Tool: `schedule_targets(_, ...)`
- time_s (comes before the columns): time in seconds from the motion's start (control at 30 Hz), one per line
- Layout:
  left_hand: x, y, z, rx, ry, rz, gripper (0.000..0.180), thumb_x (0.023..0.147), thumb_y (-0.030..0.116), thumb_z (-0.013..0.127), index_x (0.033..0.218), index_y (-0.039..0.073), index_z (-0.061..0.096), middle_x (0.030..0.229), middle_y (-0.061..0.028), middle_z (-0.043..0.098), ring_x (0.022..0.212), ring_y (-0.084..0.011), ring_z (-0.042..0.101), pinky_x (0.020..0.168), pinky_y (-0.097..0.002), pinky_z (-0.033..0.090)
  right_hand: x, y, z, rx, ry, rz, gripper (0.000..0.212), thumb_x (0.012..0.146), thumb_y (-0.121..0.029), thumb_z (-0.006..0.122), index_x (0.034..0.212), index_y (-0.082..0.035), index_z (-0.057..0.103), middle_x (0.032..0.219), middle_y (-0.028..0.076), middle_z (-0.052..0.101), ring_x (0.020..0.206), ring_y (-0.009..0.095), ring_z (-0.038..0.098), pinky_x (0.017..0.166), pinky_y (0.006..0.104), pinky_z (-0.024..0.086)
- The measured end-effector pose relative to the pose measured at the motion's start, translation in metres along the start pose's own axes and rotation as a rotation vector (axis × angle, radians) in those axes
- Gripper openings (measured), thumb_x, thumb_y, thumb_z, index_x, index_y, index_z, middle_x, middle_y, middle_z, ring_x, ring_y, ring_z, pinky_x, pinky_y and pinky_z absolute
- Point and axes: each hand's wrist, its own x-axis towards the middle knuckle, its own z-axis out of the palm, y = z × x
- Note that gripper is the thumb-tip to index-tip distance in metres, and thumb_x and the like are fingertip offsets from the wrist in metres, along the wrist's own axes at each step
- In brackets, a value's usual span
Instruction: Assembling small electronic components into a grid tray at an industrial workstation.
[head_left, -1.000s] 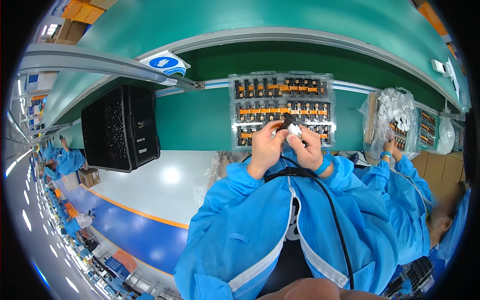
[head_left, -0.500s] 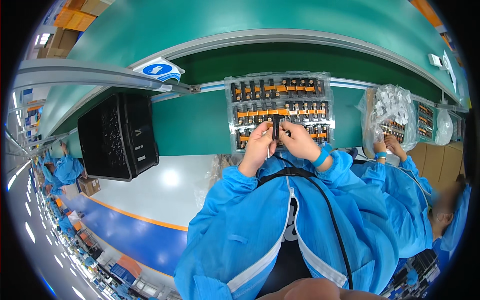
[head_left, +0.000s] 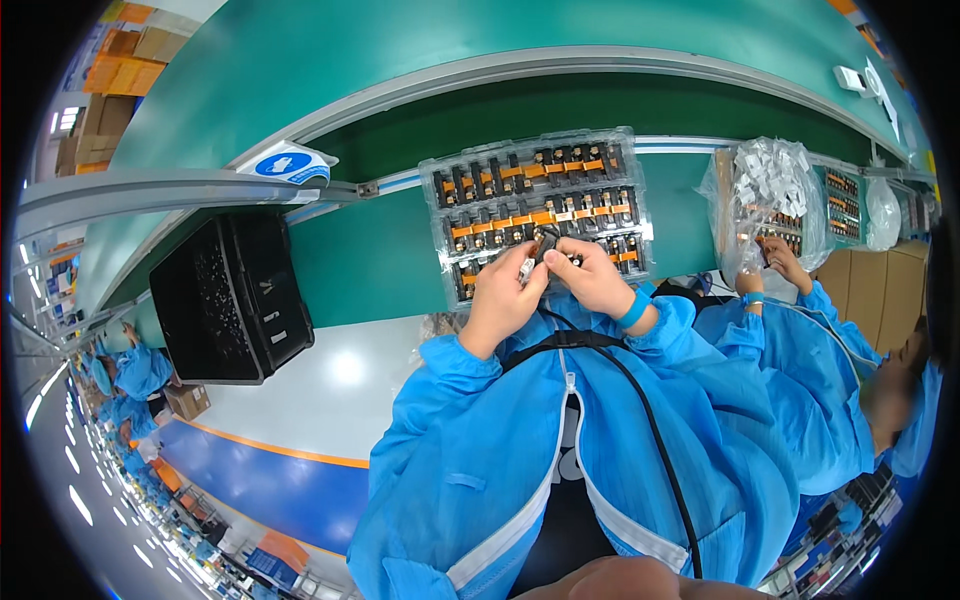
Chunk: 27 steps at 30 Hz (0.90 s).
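My left hand (head_left: 507,300) and my right hand (head_left: 594,283) meet over the near edge of a clear plastic tray (head_left: 484,152). Between them is a small black part (head_left: 546,243), pinched by the fingers of both hands and partly covered by them. Something small and whitish shows at the left fingertips, too little to name. Rows of black parts with orange strips (head_left: 545,215) fill the tray, and my hands hide some of the nearest row. A blue band circles my right wrist.
A black crate (head_left: 232,298) stands at the left on the green bench (head_left: 345,255). To the right, a co-worker's hands (head_left: 780,264) are at a plastic bag of white pieces (head_left: 768,190) beside similar trays. A metal rail (head_left: 180,190) crosses the upper left.
The black part was upright between my hands; now it is tilted and more covered by the fingers. The view has shifted slightly, so the tray appears further left.
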Motion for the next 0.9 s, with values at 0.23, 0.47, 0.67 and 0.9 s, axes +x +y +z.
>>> schedule_targets(0.23,-0.007,-0.015,0.012,-0.343,-0.126,-0.301,0.027,0.09,0.017,0.069,0.111,-0.001,0.066,0.092,-0.0086,0.072,0.081,-0.0109,0.065,0.07,-0.0279,0.051,-0.007,-0.003,-0.002,-0.34,0.148,-0.124,0.026,0.093,-0.027,0.067,0.085,-0.002,0.064,0.062,0.015,0.06,0.051,0.021,0.055,0.05,0.0345,0.044)
schedule_targets(0.47,0.007,-0.012,0.008,-0.464,-0.265,-0.276,0.03,0.084,0.016,0.077,0.108,0.0,0.068,0.094,-0.0044,0.066,0.083,-0.0105,0.061,0.071,-0.0282,0.05,-0.018,0.006,-0.023,-0.026,-0.014,-0.001,0.018,0.097,-0.018,0.062,0.089,-0.002,0.061,0.073,-0.001,0.059,0.068,0.008,0.051,0.06,0.027,0.044)
schedule_targets(0.67,0.002,-0.017,0.021,-0.419,-0.263,-0.458,0.035,0.081,0.015,0.08,0.109,-0.001,0.067,0.084,-0.0012,0.064,0.077,-0.0105,0.06,0.066,-0.0274,0.05,-0.022,-0.002,-0.02,-0.27,0.105,-0.097,0.017,0.093,-0.018,0.067,0.088,-0.002,0.063,0.073,0.004,0.063,0.068,0.008,0.053,0.06,0.028,0.046)
schedule_targets(0.9,0.009,0.009,0.014,-0.744,-0.227,-0.548,0.028,0.08,0.006,0.08,0.104,-0.001,0.067,0.089,-0.003,0.07,0.077,-0.0075,0.062,0.068,-0.023,0.051,-0.024,0.015,-0.043,0.563,-0.029,0.028,0.007,0.094,-0.012,0.063,0.094,-0.005,0.06,0.077,0.001,0.059,0.065,0.003,0.049,0.055,0.0201,0.037)
